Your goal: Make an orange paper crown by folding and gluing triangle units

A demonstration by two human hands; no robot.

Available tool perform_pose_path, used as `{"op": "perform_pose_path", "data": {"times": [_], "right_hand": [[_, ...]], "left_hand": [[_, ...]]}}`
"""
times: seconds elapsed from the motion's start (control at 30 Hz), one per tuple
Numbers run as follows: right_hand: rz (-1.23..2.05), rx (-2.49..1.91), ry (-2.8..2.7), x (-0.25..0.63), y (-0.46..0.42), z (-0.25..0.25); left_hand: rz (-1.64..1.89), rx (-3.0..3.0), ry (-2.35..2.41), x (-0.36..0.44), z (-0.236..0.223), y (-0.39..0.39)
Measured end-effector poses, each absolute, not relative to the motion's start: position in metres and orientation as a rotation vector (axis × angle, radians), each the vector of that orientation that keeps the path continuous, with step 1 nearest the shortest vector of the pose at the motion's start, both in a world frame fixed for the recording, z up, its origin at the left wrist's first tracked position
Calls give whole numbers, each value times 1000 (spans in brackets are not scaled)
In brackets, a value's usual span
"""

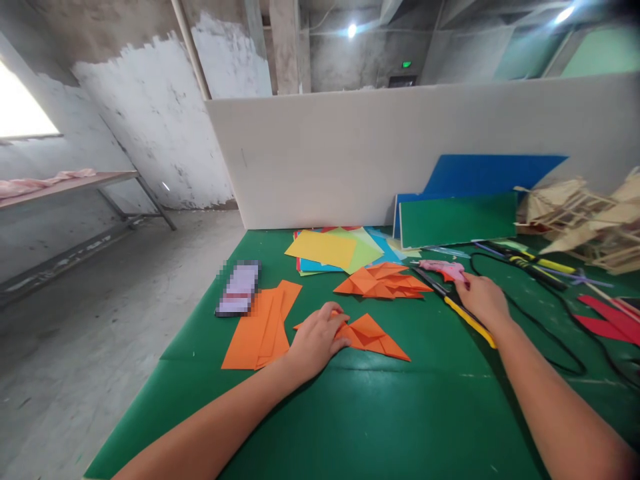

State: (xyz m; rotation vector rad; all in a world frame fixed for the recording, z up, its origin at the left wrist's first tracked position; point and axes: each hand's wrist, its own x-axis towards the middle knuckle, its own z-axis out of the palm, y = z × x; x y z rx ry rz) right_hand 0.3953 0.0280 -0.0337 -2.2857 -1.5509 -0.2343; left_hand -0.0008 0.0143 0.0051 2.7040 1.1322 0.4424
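My left hand (319,339) presses on a folded orange paper piece (373,335) that lies on the green tabletop, with thumb and fingers closed over its left end. At the right, my right hand (483,300) is wrapped round the handle of a pink hot glue gun (443,269), whose nozzle points left. Beneath and beside that hand lies a long dark tool with a yellow handle (470,322). Just beyond the left hand is a cluster of folded orange paper pieces (380,283). Flat orange paper strips (257,333) lie to its left.
A phone-like device (240,287), blurred out, rests near the left table edge. Coloured sheets (320,248) are stacked at the back. Green board (457,221) leans by the white partition (320,160). Black cable (543,332), red strips (607,320) and a wooden stick model (583,210) occupy the right.
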Motion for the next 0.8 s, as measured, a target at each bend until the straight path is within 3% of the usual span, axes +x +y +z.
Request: {"op": "perform_pose_path", "data": {"times": [0.17,0.33,0.57,0.8], "right_hand": [[-321,-2335,-1354,387,22,-15],[-362,-2014,-1364,362,13,20],[483,-1754,-1495,296,7,25],[993,-1648,-1331,236,-4,9]], "left_hand": [[442,2626,1064,-2,3,18],[468,2649,1025,-3,4,19],[496,2868,811,-2,-3,17],[497,2856,844,-2,-6,17]]}}
